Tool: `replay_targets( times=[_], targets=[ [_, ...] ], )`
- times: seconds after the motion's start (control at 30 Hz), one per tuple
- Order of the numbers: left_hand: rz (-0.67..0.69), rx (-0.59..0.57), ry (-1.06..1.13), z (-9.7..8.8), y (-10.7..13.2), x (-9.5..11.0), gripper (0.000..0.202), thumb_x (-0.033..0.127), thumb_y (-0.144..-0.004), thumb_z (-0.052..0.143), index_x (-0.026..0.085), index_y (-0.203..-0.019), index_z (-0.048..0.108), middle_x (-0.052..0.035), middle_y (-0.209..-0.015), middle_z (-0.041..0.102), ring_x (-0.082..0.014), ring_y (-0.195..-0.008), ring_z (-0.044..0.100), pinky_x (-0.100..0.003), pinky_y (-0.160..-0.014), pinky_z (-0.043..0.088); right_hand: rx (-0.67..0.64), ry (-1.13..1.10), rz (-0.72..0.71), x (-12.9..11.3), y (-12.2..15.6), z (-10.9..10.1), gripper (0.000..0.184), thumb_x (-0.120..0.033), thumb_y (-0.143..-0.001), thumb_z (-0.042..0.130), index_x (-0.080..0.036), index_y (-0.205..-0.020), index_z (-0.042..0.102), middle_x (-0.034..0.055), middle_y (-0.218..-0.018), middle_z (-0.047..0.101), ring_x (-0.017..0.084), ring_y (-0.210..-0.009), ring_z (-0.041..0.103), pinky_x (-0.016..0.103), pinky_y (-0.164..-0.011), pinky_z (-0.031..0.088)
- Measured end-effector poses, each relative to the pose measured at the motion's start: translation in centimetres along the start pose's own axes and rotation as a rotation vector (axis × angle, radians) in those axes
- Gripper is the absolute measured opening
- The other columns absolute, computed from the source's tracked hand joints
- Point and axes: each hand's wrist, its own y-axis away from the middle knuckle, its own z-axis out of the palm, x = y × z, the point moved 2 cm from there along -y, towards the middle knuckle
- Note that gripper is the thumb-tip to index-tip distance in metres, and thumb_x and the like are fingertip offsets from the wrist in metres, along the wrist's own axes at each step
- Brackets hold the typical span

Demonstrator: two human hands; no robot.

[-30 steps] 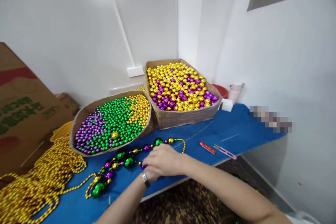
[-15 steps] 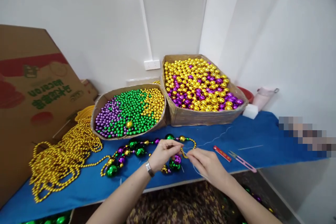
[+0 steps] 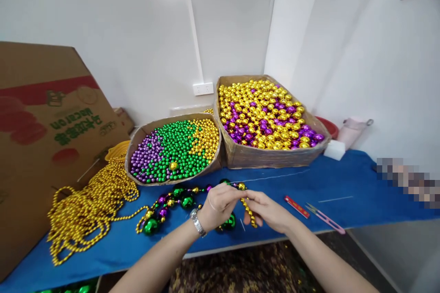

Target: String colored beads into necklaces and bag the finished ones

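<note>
My left hand [image 3: 222, 205], with a metal-band watch [image 3: 197, 223] at its wrist, is closed in a pinch. A fine white thread [image 3: 268, 177] runs from it out over the cloth. My right hand [image 3: 270, 210] meets its fingertips and grips a gold bead strand [image 3: 248, 212], whose end hangs down across the fingers. The exact point where the fingertips touch is hidden. Behind and left of my hands lies a garland [image 3: 187, 202] of large green, purple and gold balls. Part of it, with a green ball [image 3: 229, 220], shows beneath my left hand.
On the blue cloth [image 3: 275, 238] lie pink thread snips [image 3: 325, 218], a red packet [image 3: 296, 206] and a heap of gold bead strands [image 3: 89, 210]. Behind stand a bin of small beads [image 3: 129, 165], a box of larger balls [image 3: 268, 159] and a big carton [image 3: 41, 160].
My hands have come together, and my left hand has turned with the thread drawn over it. The gold bead strand now hangs down by my right fingers. The view has shifted slightly.
</note>
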Motion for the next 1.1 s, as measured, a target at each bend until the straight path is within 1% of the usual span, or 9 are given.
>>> replay_targets(
  times=[0.17,0.27,0.37,0.43,0.53,0.63,0.77,0.9,1.1],
  targets=[
    [-0.090,0.005,0.009,0.5,0.5,-0.1,0.028,0.012,-0.085,0.049,0.019,-0.107,0.064,-0.0076,-0.084,0.071,-0.0164,-0.075,0.063,-0.028,-0.068,0.047,0.112,0.137,-0.027,-0.4,0.3,-0.6,0.038,-0.042,-0.095,0.031,-0.019,-0.083,0.058,0.0014,-0.070,0.065,0.011,-0.055,0.058,0.022,-0.053,0.044],
    [-0.378,-0.024,0.166,0.9,0.7,-0.6,0.022,0.018,-0.084,0.051,0.017,-0.098,0.068,-0.0075,-0.079,0.070,-0.0167,-0.070,0.062,-0.028,-0.065,0.047,0.269,0.282,-0.026,-1.1,1.3,-0.7,0.035,-0.037,-0.095,0.031,-0.019,-0.086,0.059,0.0083,-0.084,0.064,0.018,-0.076,0.059,0.029,-0.069,0.043],
    [-0.739,-0.005,0.495,1.6,1.0,-1.3,0.021,0.026,-0.081,0.058,0.013,-0.093,0.069,-0.0074,-0.072,0.070,-0.0150,-0.059,0.061,-0.024,-0.053,0.044,0.286,0.387,-0.055,-1.9,2.5,0.3,0.031,-0.032,-0.094,0.035,-0.020,-0.082,0.062,0.0071,-0.076,0.063,0.017,-0.070,0.058,0.028,-0.068,0.040],
    [-0.839,0.028,0.641,1.8,1.0,-1.4,0.023,0.029,-0.077,0.063,0.012,-0.092,0.069,-0.0081,-0.073,0.071,-0.0149,-0.058,0.061,-0.023,-0.051,0.044,0.238,0.419,-0.087,-2.3,3.2,0.7,0.027,-0.031,-0.092,0.041,-0.023,-0.079,0.063,0.0028,-0.068,0.061,0.014,-0.062,0.057,0.025,-0.063,0.039],
    [-0.768,0.055,0.629,1.5,0.9,-1.0,0.020,0.027,-0.076,0.065,0.013,-0.089,0.071,-0.0087,-0.078,0.072,-0.0162,-0.066,0.063,-0.025,-0.061,0.048,0.272,0.376,-0.081,-2.7,3.5,-0.3,0.022,-0.033,-0.092,0.042,-0.025,-0.088,0.062,0.0022,-0.077,0.064,0.015,-0.070,0.059,0.024,-0.065,0.041],
    [-0.604,0.034,0.484,0.9,0.5,-0.3,0.018,0.022,-0.080,0.060,0.015,-0.091,0.072,-0.0084,-0.081,0.071,-0.0160,-0.069,0.063,-0.025,-0.064,0.048,0.356,0.042,0.042,-2.0,2.8,-1.8,0.026,-0.040,-0.093,0.040,-0.023,-0.094,0.060,0.0037,-0.085,0.062,0.016,-0.077,0.058,0.026,-0.068,0.041],
    [-0.327,0.024,0.298,0.3,-0.2,0.3,0.020,0.016,-0.082,0.055,0.020,-0.096,0.071,-0.0058,-0.077,0.069,-0.0136,-0.066,0.060,-0.025,-0.063,0.046,0.189,-0.293,0.140,-0.6,1.1,-1.1,0.035,-0.051,-0.090,0.042,-0.020,-0.086,0.059,-0.0044,-0.055,0.049,0.010,-0.049,0.046,0.022,-0.050,0.036],
    [-0.105,0.033,0.154,0.2,-0.3,0.4,0.027,0.011,-0.083,0.053,0.022,-0.104,0.066,-0.0053,-0.080,0.070,-0.0142,-0.071,0.061,-0.028,-0.068,0.046,0.023,-0.435,0.166,0.4,0.6,0.8,0.045,-0.058,-0.087,0.040,-0.017,-0.092,0.057,-0.0025,-0.057,0.055,0.008,-0.044,0.045,0.018,-0.041,0.033],
    [-0.048,0.029,0.001,1.1,0.5,-0.1,0.025,0.014,-0.087,0.050,0.021,-0.109,0.061,-0.0051,-0.081,0.071,-0.0144,-0.070,0.062,-0.028,-0.066,0.047,0.017,-0.478,0.195,0.6,0.8,1.3,0.044,-0.060,-0.085,0.044,-0.018,-0.082,0.055,-0.0004,-0.062,0.061,0.008,-0.045,0.047,0.019,-0.044,0.036]
  ],
)
